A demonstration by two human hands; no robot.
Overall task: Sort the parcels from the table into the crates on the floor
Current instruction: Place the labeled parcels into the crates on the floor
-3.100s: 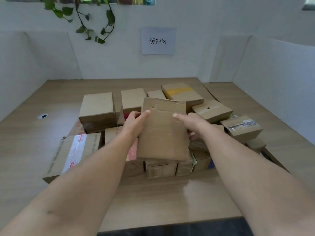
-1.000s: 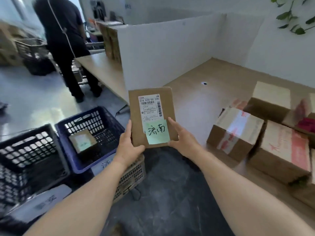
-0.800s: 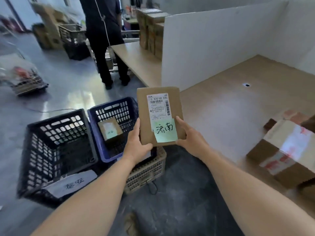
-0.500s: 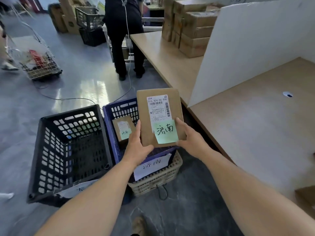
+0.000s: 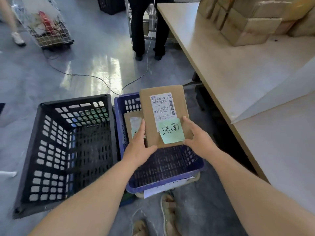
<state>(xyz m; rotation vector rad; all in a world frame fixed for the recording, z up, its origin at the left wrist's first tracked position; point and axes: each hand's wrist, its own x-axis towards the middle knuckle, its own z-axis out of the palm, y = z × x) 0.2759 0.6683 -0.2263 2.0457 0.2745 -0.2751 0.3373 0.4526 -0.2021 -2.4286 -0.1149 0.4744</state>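
Note:
Both my hands hold a flat brown cardboard parcel [image 5: 153, 106] with a white shipping label and a green sticky note, above the blue crate [image 5: 170, 183]. My left hand [image 5: 139, 147] grips its lower left edge, thumb curled under the bottom. My right hand [image 5: 197, 138] grips its lower right edge. Inside the blue crate lies another brown parcel [image 5: 132, 123], partly hidden behind my left hand and the held parcel. A black crate [image 5: 71, 150] stands to the left of the blue one, with nothing visible inside.
A beige basket [image 5: 194, 178] peeks out under the blue crate. The wooden table [image 5: 238, 74] runs along the right with stacked cardboard boxes [image 5: 247, 19] at its far end. A person's legs [image 5: 148, 31] stand ahead; cables [image 5: 95, 77] cross the floor; a wire cart [image 5: 49, 31] stands far left.
I have turned from the table toward the floor crates, carrying the parcel. The parcel now hangs over the blue crate, and the crates appear closer and lower in view.

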